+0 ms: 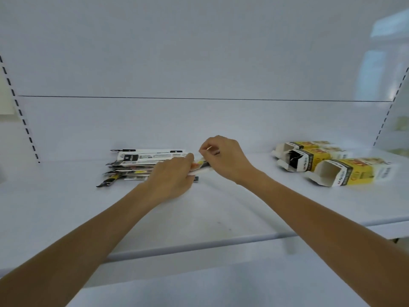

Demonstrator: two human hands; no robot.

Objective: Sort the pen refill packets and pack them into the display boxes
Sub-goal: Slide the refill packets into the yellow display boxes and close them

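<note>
Both hands pinching blurred refill packets, fingers hiding labels

My left hand is covering the right end of the packet pile, so I am not seeing how far the pile runs. The packet between my hands is blurring, and my right hand is hiding its far end. Print on the display boxes is too small to read. Both forearms are running off the near edge.
</note>
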